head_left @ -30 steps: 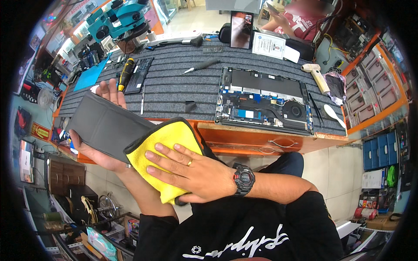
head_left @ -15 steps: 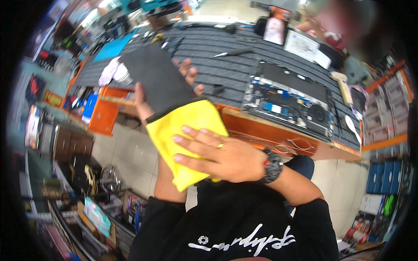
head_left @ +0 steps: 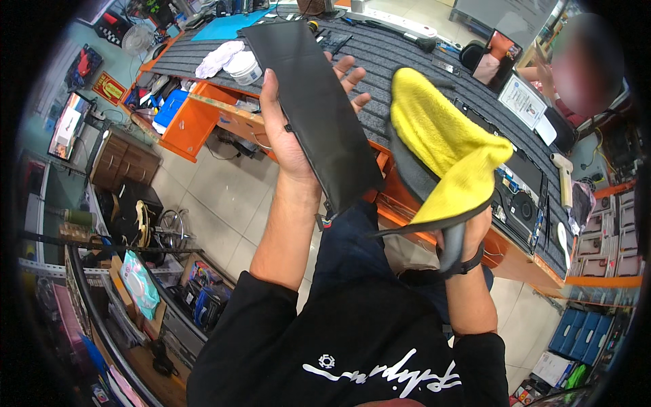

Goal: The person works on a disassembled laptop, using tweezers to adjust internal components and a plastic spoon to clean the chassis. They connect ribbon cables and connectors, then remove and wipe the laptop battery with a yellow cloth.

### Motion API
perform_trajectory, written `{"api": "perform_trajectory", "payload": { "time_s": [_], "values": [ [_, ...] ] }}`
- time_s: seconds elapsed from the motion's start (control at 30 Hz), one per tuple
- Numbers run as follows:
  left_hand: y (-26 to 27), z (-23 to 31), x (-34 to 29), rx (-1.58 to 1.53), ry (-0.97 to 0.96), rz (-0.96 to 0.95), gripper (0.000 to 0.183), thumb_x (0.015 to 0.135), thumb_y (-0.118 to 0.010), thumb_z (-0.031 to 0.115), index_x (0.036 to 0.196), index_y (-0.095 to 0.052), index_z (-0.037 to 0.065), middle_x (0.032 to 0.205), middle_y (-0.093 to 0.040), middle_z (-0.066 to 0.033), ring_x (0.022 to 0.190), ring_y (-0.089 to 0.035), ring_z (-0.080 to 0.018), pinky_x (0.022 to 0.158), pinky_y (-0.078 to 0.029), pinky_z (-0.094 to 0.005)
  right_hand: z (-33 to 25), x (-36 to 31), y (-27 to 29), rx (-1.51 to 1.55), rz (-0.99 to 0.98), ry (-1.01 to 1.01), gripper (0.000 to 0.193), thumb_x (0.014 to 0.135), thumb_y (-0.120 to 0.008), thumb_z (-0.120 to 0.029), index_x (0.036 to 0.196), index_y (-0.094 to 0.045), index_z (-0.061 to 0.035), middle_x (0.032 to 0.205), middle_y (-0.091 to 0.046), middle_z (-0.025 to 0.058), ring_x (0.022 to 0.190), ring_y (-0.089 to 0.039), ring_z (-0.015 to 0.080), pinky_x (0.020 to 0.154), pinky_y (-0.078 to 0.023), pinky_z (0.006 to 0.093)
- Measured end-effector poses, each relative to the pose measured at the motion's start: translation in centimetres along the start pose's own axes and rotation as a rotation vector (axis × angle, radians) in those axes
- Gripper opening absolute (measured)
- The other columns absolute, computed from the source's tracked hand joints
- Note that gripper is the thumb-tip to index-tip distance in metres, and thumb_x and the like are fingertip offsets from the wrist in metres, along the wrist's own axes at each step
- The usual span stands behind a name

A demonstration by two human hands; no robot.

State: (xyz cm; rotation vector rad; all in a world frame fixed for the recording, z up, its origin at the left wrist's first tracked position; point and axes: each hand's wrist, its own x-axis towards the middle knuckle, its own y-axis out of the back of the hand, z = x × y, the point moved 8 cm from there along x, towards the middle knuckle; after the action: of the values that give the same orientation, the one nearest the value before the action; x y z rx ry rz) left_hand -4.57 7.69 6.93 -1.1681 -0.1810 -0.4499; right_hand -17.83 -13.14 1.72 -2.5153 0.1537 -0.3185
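Observation:
My left hand (head_left: 290, 146) holds a long, flat black laptop battery (head_left: 319, 102) from beneath. The thumb lies along its left edge, and the fingertips show past its right edge. A short lead of coloured wires (head_left: 325, 221) hangs at the battery's near end. Out to the right, my right hand (head_left: 475, 234) grips a microfibre cloth (head_left: 441, 136), yellow on one face and grey on the other; it covers most of those fingers. The cloth is apart from the battery and hangs in front of an opened laptop (head_left: 522, 176) on the bench, hiding part of it.
A ribbed grey mat (head_left: 373, 64) covers the workbench. On it stand a white tub (head_left: 242, 68) beside a crumpled white cloth (head_left: 218, 60), a blue sheet (head_left: 230, 27) and a pale-handled tool (head_left: 563, 178). Orange drawers (head_left: 196, 129) jut out below. Another person sits across the bench.
My right hand has lifted the cloth off the battery and carried it right, its fingers now mostly hidden. The battery's whole upper face shows. My view has shifted.

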Motion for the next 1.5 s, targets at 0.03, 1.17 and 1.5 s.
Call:
{"api": "perform_trajectory", "payload": {
  "time_s": [0.03,1.17,1.5],
  "values": [
    [0.7,-0.2,0.1,0.030,0.007,0.091,0.083,0.108,-0.041,0.075,0.142,-0.062,0.002,0.141,-0.066,-0.0233,0.132,-0.063,-0.0381,0.108,-0.055,-0.0534,-0.7,0.0,-2.3,-0.099,-0.208,0.107,0.061,0.118,-0.047,-0.040,0.161,-0.045,0.0020,0.156,-0.056,0.0252,0.142,-0.057,0.0348,0.119,-0.046,0.0477],
    [-1.8,-4.1,-4.0,-0.080,0.042,-0.019,0.094,0.108,-0.036,0.078,0.176,-0.029,0.012,0.179,-0.028,-0.0258,0.165,-0.027,-0.0486,0.132,-0.030,-0.0594,-0.2,4.1,-15.7,-1.445,-0.544,0.787,0.089,0.108,-0.050,-0.065,0.176,-0.030,-0.0101,0.184,-0.022,0.0171,0.171,-0.020,0.0370,0.134,-0.020,0.0573],
    [-0.8,-3.2,-3.4,-0.181,0.053,-0.054,0.095,0.107,-0.039,0.078,0.175,-0.030,0.012,0.179,-0.028,-0.0257,0.165,-0.027,-0.0482,0.133,-0.030,-0.0589,0.3,5.1,-15.7,-1.409,-0.492,0.735,0.092,0.108,-0.053,-0.063,0.174,-0.030,-0.0047,0.183,-0.024,0.0219,0.170,-0.020,0.0410,0.134,-0.019,0.0588]
  ]
}}
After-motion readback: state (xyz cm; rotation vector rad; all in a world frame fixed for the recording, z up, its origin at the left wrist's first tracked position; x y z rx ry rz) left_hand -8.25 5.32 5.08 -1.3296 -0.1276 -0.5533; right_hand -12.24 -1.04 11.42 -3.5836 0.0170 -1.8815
